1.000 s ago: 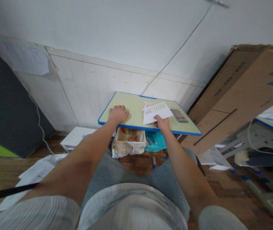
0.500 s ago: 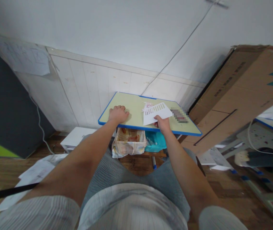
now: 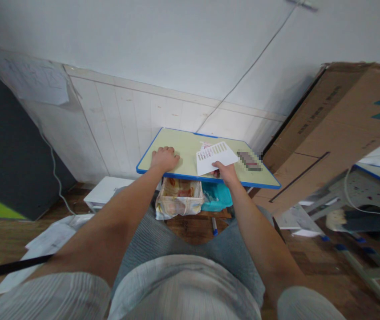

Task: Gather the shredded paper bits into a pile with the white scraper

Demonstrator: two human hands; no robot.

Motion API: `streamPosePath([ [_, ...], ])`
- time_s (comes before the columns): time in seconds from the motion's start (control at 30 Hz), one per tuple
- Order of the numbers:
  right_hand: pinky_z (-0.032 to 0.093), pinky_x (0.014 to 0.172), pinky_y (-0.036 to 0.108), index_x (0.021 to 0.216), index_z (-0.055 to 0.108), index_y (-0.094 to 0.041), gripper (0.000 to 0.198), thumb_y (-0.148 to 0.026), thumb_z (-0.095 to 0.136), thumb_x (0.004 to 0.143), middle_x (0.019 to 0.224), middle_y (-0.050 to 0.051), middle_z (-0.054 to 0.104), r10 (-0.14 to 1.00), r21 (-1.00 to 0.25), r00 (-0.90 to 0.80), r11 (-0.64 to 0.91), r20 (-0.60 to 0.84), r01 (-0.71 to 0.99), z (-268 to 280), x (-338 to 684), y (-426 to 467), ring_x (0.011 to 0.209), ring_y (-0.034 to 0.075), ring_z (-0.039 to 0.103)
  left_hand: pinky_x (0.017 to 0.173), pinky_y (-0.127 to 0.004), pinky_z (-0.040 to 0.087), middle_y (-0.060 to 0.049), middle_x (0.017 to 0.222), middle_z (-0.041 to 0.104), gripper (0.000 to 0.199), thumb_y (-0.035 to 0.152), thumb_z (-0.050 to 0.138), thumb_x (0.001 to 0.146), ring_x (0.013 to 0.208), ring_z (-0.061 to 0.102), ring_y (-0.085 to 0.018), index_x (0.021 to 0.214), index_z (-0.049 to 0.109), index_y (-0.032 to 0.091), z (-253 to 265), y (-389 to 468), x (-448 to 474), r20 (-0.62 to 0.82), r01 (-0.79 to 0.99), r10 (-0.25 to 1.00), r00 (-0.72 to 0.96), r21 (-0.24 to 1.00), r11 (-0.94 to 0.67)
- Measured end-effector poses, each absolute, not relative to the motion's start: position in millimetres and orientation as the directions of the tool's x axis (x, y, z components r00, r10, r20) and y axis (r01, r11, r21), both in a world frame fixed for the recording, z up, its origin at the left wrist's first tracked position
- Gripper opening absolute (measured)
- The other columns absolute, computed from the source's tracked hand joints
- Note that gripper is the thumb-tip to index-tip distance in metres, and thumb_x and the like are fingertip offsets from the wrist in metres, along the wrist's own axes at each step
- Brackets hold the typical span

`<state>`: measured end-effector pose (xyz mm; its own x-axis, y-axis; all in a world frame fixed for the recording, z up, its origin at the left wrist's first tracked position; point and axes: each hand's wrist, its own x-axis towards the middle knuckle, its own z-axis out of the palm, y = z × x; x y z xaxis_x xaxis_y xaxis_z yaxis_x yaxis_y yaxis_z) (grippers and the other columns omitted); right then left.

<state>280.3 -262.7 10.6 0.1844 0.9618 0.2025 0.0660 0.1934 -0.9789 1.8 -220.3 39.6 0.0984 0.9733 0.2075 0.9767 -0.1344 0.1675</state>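
Observation:
My right hand [image 3: 224,171] pinches the near edge of a white card [image 3: 212,164], thumb on top and fingers underneath. Rows of small bars and dark or reddish marks run along the card's far and left sides. The card is held tilted over a pale yellow-green desk [image 3: 186,153] with a blue rim. Partly hidden behind it lies a small pile of white and pink paper bits [image 3: 205,145]. My left hand [image 3: 165,158] rests palm down on the desk's left part, holding nothing, its fingers apart. A blurred-out dark object [image 3: 250,161] lies right of the card.
Under the desktop sit a fabric-lined basket [image 3: 179,205] and a teal bin [image 3: 215,203]. A large cardboard box [image 3: 337,120] leans at the right. On the left are a white box [image 3: 105,190] and papers on the floor [image 3: 48,240]. A cable [image 3: 256,62] runs down the wall.
The white card has shifted slightly left and turned a little in my right hand. My left hand stays in place on the desk.

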Motion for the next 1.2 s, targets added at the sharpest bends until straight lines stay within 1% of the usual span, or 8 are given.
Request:
streamPosePath([
  [0.2,0.047,0.042,0.026,0.087,0.072,-0.023,0.017,-0.024,0.083,0.073,0.057,-0.001,0.071,0.959,-0.978,0.193,0.208,0.208,0.022,10,282,-261,0.045,0.017,0.058,0.131,-0.061,0.048,-0.026,0.174,0.068,0.061,0.042,0.043,0.117,0.162,0.059,-0.043,0.161,0.072,0.011,41,-221,2,0.204,0.978,0.974,0.096,0.164,-0.131],
  [0.37,0.045,0.042,0.025,0.088,0.070,-0.024,0.019,-0.025,0.085,0.076,0.055,-0.002,0.070,0.953,-0.977,0.219,0.213,0.210,0.008,9,283,-258,0.043,0.016,0.055,0.131,-0.061,0.048,-0.025,0.174,0.068,0.060,0.042,0.043,0.118,0.162,0.059,-0.043,0.161,0.072,0.013,39,-220,2,0.213,0.977,0.972,0.099,0.165,-0.136],
  [0.57,0.049,0.042,0.026,0.090,0.075,-0.021,0.018,-0.019,0.083,0.074,0.065,0.002,0.079,0.959,-0.979,0.201,0.204,0.201,0.008,8,281,-259,0.047,0.018,0.062,0.131,-0.059,0.048,-0.025,0.174,0.068,0.061,0.042,0.043,0.117,0.163,0.059,-0.042,0.161,0.072,0.011,39,-222,2,0.212,0.978,0.973,0.096,0.162,-0.132],
  [0.67,0.048,0.042,0.026,0.090,0.075,-0.021,0.019,-0.017,0.083,0.073,0.066,0.002,0.079,0.956,-0.980,0.220,0.200,0.195,0.000,6,279,-259,0.048,0.018,0.062,0.131,-0.060,0.047,-0.025,0.173,0.068,0.061,0.042,0.043,0.117,0.163,0.059,-0.042,0.162,0.072,0.012,39,-221,2,0.210,0.978,0.973,0.094,0.166,-0.130],
  [0.83,0.047,0.042,0.024,0.094,0.072,-0.022,0.020,-0.021,0.083,0.077,0.064,-0.001,0.075,0.911,-0.977,0.368,0.212,0.188,-0.024,6,286,-248,0.047,0.016,0.061,0.130,-0.060,0.049,-0.025,0.172,0.069,0.061,0.044,0.044,0.117,0.161,0.060,-0.043,0.160,0.073,0.013,36,-218,0,0.228,0.976,0.969,0.099,0.168,-0.140],
  [1.0,0.046,0.040,0.022,0.103,0.071,-0.022,0.017,-0.029,0.079,0.090,0.058,-0.006,0.067,0.774,-0.971,0.605,0.240,0.189,-0.003,18,315,-228,0.046,0.017,0.061,0.129,-0.060,0.049,-0.025,0.172,0.070,0.059,0.043,0.044,0.116,0.160,0.061,-0.043,0.159,0.074,0.014,37,-220,-1,0.227,0.974,0.969,0.101,0.174,-0.142],
  [1.1,0.045,0.038,0.023,0.105,0.075,-0.020,0.017,-0.028,0.079,0.090,0.057,-0.005,0.068,0.740,-0.974,0.645,0.223,0.188,0.028,20,327,-222,0.045,0.018,0.061,0.129,-0.061,0.049,-0.025,0.172,0.069,0.059,0.042,0.044,0.116,0.160,0.060,-0.044,0.159,0.075,0.015,38,-220,0,0.229,0.973,0.968,0.101,0.180,-0.144],
  [1.2,0.051,0.041,0.025,0.104,0.076,-0.019,0.018,-0.021,0.076,0.086,0.066,-0.001,0.076,0.752,-0.977,0.631,0.208,0.190,0.046,17,328,-222,0.050,0.020,0.068,0.129,-0.063,0.049,-0.026,0.172,0.069,0.061,0.042,0.044,0.115,0.161,0.060,-0.044,0.160,0.074,0.013,38,-219,0,0.226,0.972,0.969,0.103,0.182,-0.146],
])
